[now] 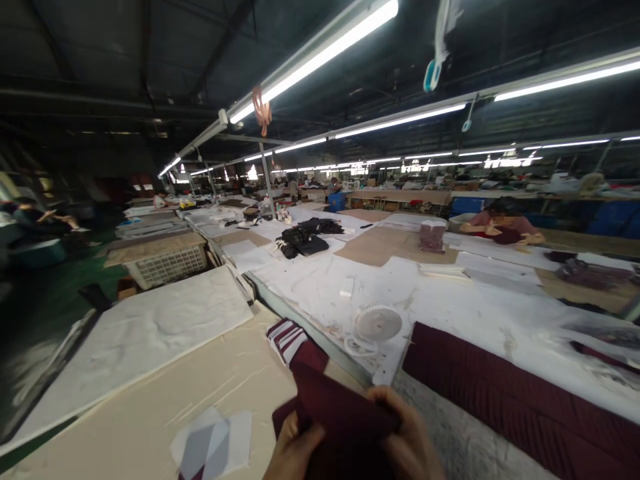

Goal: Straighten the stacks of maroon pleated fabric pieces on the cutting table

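Near the bottom edge, you are pinching a maroon fabric piece (345,420) with left hand (295,453) and right hand (410,443), handling barely begun; striped pieces (290,341) are waiting beyond.

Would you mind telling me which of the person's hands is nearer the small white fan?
Right. The right hand grips the maroon fabric just below the small white fan; the left hand is farther left.

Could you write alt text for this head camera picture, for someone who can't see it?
Two hands, left hand and right hand, grip a dark maroon fabric piece at the bottom edge. Beyond lie long cutting tables with a small white fan and a maroon fabric stack.
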`<state>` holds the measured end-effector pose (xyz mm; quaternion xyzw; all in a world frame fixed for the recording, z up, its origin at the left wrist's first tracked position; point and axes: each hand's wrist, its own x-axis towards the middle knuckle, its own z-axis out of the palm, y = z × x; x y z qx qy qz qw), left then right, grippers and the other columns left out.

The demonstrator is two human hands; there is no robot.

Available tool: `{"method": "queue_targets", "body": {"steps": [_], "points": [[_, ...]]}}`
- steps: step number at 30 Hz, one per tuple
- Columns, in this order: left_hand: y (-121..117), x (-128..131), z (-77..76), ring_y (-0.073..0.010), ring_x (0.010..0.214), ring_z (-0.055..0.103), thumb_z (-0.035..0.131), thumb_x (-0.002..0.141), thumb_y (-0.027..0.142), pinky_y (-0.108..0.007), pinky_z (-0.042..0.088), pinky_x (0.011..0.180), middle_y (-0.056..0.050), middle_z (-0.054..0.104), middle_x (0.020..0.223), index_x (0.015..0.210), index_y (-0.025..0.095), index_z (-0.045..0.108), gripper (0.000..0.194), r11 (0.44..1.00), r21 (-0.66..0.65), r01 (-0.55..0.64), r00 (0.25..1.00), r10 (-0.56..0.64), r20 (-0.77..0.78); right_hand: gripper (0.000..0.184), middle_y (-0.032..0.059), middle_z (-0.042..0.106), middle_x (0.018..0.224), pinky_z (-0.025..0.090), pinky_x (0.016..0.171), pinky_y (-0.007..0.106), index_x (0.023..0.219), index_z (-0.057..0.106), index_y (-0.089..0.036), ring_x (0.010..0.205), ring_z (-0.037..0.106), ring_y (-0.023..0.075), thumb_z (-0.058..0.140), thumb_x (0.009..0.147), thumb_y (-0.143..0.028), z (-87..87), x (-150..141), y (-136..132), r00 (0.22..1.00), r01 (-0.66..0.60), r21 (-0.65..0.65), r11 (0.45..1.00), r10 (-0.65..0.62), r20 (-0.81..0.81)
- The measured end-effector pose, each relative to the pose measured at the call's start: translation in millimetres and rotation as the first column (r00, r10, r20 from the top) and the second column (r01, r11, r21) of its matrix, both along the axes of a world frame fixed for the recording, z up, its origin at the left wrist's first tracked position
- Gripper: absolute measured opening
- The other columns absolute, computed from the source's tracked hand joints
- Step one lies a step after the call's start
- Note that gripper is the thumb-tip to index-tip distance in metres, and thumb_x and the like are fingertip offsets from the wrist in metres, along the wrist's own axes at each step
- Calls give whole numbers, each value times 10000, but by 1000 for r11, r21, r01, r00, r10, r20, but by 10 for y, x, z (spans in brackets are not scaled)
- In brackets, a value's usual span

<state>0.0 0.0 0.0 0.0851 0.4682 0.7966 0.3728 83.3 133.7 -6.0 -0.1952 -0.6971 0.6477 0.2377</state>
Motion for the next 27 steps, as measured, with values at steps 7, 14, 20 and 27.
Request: {"method": "queue_targets", "body": {"steps": [7, 14, 20, 27], "points": [[14, -65, 204, -207, 817, 670, 723, 702, 224, -309, 490, 826, -61, 727, 764, 834, 143, 694, 158, 997, 52, -62, 948, 43, 315, 259, 75, 663, 974, 501, 804, 395, 963, 568, -226, 923, 612, 267, 596, 768, -393, 198, -174, 24, 999, -38, -8, 999, 38, 6], [-137, -148, 173, -208, 850, 669, 648, 775, 190, -324, 487, 851, -94, 729, 876, 971, 131, 686, 208, 991, 98, -94, 968, 68, 242, 507, 103, 483, 1232, 485, 837, 422, 1262, 399, -258, 1050, 533, 254, 603, 808, -356, 109, -132, 148, 983, 152, 408, 900, -96, -155], [-260, -151, 178, -215, 851, 669, 653, 771, 203, -312, 499, 822, -91, 727, 917, 989, 151, 692, 228, 995, 49, -88, 982, 78, 175, 459, 56, 543, 1163, 433, 917, 394, 1234, 479, -290, 1079, 503, 243, 640, 803, -295, 273, -143, 150, 987, 30, 731, 681, 95, -128], [-349, -125, 159, -228, 841, 667, 696, 730, 228, -300, 512, 768, -97, 729, 882, 953, 154, 709, 235, 998, 10, -59, 989, 57, 134, 498, 37, 571, 1180, 453, 814, 354, 1226, 484, -289, 941, 526, 215, 656, 762, -345, 314, -208, 135, 990, -129, 523, 843, 142, 16]]}}
